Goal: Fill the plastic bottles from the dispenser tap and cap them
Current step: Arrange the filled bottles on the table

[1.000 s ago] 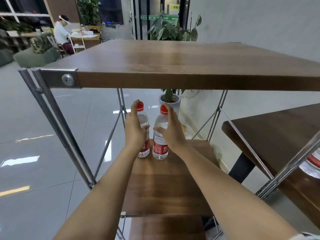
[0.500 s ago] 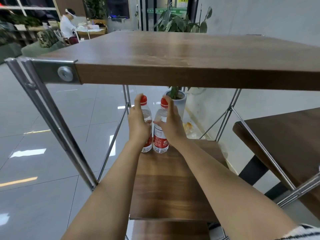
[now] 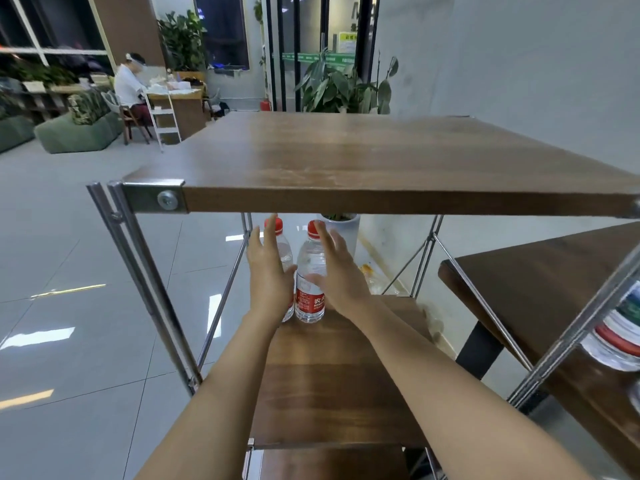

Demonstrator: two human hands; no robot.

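- Two plastic bottles, the left bottle (image 3: 285, 252) and the right bottle (image 3: 308, 258), stand upright and just beside each other near the far edge of a lower wooden shelf (image 3: 332, 375), each wearing a red cap (image 3: 315, 229).
- Head view: the left hand (image 3: 268, 275) is spread, fingers straight, in front of the left bottle and hiding most of it. The right hand (image 3: 341, 275) is likewise spread at the right bottle's side, thumb across its label. Neither hand curls round a bottle, and whether the palms actually touch the plastic cannot be told.
- An upper board (image 3: 346, 157) of the same rack hangs low over the caps. A white plant pot (image 3: 341, 226) stands on the floor beyond, and a seated person (image 3: 130, 88) works far off at left.
- No dispenser tap is in view, and the fill level of the bottles cannot be judged.
- Likely risks: a flat-handed nudge could topple one light bottle into its neighbour or push it off the far edge. A straight lift could knock the caps against the board above.
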